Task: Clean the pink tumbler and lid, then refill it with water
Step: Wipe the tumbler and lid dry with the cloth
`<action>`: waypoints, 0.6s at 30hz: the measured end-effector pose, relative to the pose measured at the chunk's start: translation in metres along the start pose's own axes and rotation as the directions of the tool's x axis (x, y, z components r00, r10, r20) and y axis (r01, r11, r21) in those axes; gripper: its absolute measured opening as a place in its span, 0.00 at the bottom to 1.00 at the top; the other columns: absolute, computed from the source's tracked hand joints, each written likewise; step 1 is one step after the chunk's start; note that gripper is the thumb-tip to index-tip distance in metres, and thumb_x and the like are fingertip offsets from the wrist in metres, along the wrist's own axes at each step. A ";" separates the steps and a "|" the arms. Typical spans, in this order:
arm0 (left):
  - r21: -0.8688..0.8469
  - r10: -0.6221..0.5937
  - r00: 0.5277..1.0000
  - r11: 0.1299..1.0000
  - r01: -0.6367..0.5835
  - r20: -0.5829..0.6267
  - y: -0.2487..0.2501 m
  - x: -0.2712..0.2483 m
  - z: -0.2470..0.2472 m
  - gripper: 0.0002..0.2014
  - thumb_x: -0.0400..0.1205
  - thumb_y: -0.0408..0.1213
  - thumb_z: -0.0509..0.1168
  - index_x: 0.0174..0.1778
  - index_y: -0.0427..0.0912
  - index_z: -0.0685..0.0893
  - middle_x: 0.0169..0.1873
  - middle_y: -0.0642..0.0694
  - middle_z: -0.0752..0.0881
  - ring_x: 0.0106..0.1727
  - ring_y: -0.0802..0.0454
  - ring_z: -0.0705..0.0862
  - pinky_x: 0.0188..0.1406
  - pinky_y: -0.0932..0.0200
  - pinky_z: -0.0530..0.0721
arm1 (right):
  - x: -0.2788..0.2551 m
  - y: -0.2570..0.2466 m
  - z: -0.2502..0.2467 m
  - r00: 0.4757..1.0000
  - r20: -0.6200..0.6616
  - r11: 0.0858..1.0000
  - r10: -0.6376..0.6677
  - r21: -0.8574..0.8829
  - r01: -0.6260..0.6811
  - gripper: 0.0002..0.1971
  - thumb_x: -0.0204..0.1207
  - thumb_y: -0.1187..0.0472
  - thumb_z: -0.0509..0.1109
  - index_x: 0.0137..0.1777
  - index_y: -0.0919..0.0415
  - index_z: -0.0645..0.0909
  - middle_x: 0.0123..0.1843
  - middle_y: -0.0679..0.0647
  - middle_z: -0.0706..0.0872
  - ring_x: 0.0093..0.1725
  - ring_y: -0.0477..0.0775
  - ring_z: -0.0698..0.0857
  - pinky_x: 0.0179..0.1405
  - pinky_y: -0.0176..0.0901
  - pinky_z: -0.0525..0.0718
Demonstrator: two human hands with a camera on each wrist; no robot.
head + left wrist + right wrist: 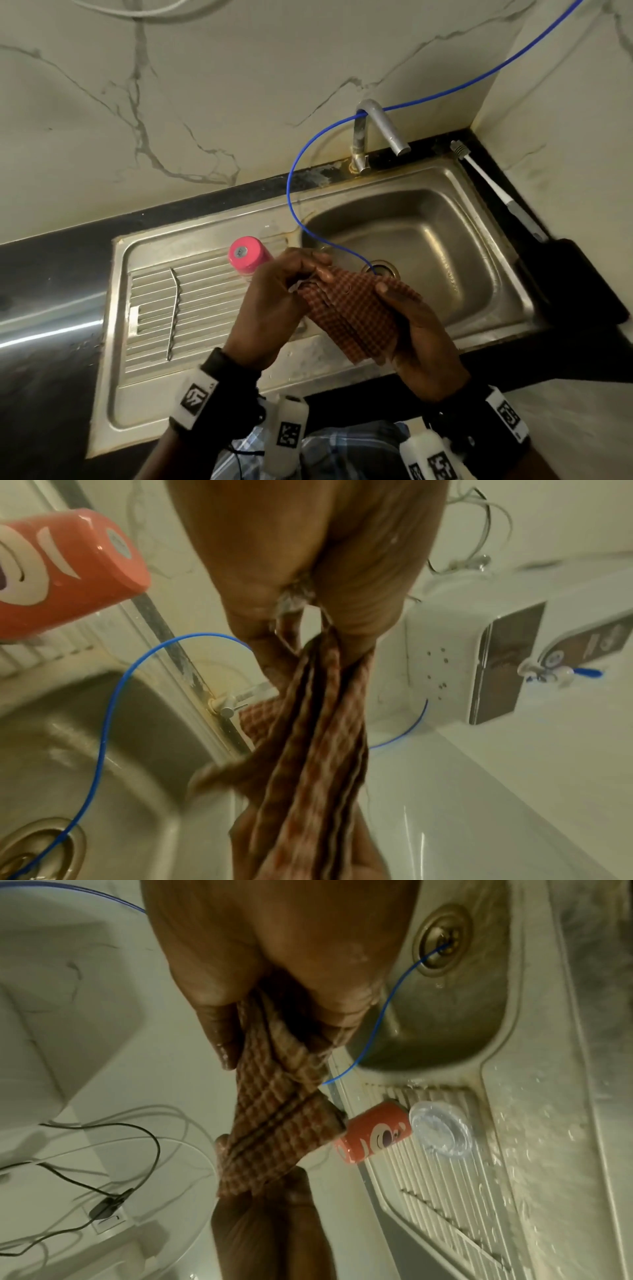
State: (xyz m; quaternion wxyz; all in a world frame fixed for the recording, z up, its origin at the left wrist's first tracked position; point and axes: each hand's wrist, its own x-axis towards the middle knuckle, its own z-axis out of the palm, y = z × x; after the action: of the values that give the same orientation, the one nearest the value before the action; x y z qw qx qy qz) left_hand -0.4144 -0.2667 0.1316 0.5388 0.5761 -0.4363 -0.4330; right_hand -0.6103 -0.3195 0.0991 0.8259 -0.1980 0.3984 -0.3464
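Observation:
The pink tumbler [246, 257] [65, 572] [373, 1134] stands upside down on the ribbed drainboard [205, 308], left of the basin. Its clear lid [441, 1129] lies flat beside it, seen only in the right wrist view. Both hands hold a folded red-brown checked cloth [356, 315] [318, 737] [274, 1123] above the basin's front left corner. My left hand [308, 281] [308, 561] pinches the cloth's left end, just right of the tumbler. My right hand [387, 298] [274, 947] grips the right end, thumb on top.
A bent metal straw [174, 308] lies on the drainboard. A thin blue tube [291, 192] runs over the tap [380, 130] down into the drain [383, 269]. A white-handled brush [493, 188] lies on the black counter right of the steel sink [479, 192]. A white appliance [496, 656] hangs on the wall.

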 end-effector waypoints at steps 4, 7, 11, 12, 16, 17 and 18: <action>0.007 0.147 0.983 0.989 -0.147 -0.111 -0.001 -0.001 0.013 0.20 0.63 0.08 0.68 0.39 0.38 0.87 0.52 0.45 0.88 0.57 0.46 0.88 0.57 0.44 0.88 | -0.004 0.008 -0.003 0.994 0.108 0.983 0.026 0.177 -0.045 0.26 0.80 0.51 0.74 0.72 0.68 0.84 0.72 0.69 0.86 0.70 0.66 0.87 0.68 0.62 0.88; -0.038 0.218 0.971 0.974 -0.222 -0.100 0.007 -0.005 0.029 0.20 0.66 0.07 0.70 0.38 0.38 0.83 0.49 0.45 0.87 0.54 0.49 0.87 0.55 0.48 0.85 | 0.000 0.024 -0.001 0.985 0.174 0.903 -0.017 0.425 -0.059 0.28 0.86 0.45 0.68 0.77 0.66 0.81 0.78 0.68 0.81 0.79 0.66 0.80 0.81 0.67 0.74; -0.074 0.162 0.980 0.982 -0.171 -0.117 0.011 -0.004 0.038 0.13 0.66 0.21 0.71 0.36 0.45 0.81 0.48 0.43 0.85 0.54 0.47 0.85 0.56 0.41 0.84 | 0.004 0.049 0.000 0.968 0.200 0.899 0.155 0.378 -0.222 0.38 0.88 0.31 0.52 0.87 0.58 0.70 0.87 0.63 0.70 0.86 0.66 0.69 0.86 0.71 0.56; -0.045 0.161 0.980 0.985 -0.167 -0.119 0.012 -0.004 0.037 0.11 0.66 0.24 0.70 0.36 0.45 0.80 0.48 0.42 0.85 0.55 0.47 0.85 0.56 0.39 0.85 | 0.005 0.052 0.004 0.949 0.271 0.882 0.159 0.393 -0.260 0.38 0.86 0.30 0.56 0.87 0.56 0.70 0.87 0.63 0.70 0.86 0.67 0.69 0.85 0.75 0.56; 0.089 0.221 0.967 0.974 -0.210 -0.129 0.011 -0.002 0.022 0.17 0.69 0.10 0.69 0.36 0.38 0.79 0.48 0.37 0.84 0.53 0.50 0.85 0.55 0.52 0.85 | 0.007 0.054 -0.003 0.961 0.265 0.862 0.080 0.466 -0.200 0.32 0.76 0.48 0.79 0.78 0.62 0.82 0.83 0.66 0.76 0.79 0.69 0.80 0.76 0.74 0.77; 0.144 0.250 0.960 0.962 -0.232 -0.124 0.009 -0.002 0.017 0.17 0.71 0.10 0.71 0.36 0.38 0.79 0.48 0.37 0.84 0.53 0.50 0.85 0.55 0.54 0.84 | 0.008 0.050 -0.002 0.969 0.243 0.870 0.052 0.466 -0.164 0.34 0.74 0.52 0.83 0.78 0.65 0.81 0.83 0.67 0.75 0.80 0.69 0.79 0.79 0.72 0.75; 0.208 0.278 0.953 0.945 -0.251 -0.116 0.007 -0.002 0.012 0.17 0.72 0.11 0.73 0.36 0.37 0.79 0.49 0.37 0.84 0.53 0.49 0.85 0.55 0.55 0.84 | 0.009 0.047 -0.002 0.967 0.253 0.876 0.018 0.463 -0.137 0.34 0.73 0.55 0.85 0.77 0.66 0.82 0.82 0.68 0.77 0.79 0.68 0.79 0.80 0.70 0.74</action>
State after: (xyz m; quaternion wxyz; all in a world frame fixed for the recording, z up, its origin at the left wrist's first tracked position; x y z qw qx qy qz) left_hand -0.4267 -0.2682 0.1383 0.5645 0.5909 -0.5092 -0.2700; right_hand -0.5886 -0.2943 0.0654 0.9045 -0.0129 0.2054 -0.3736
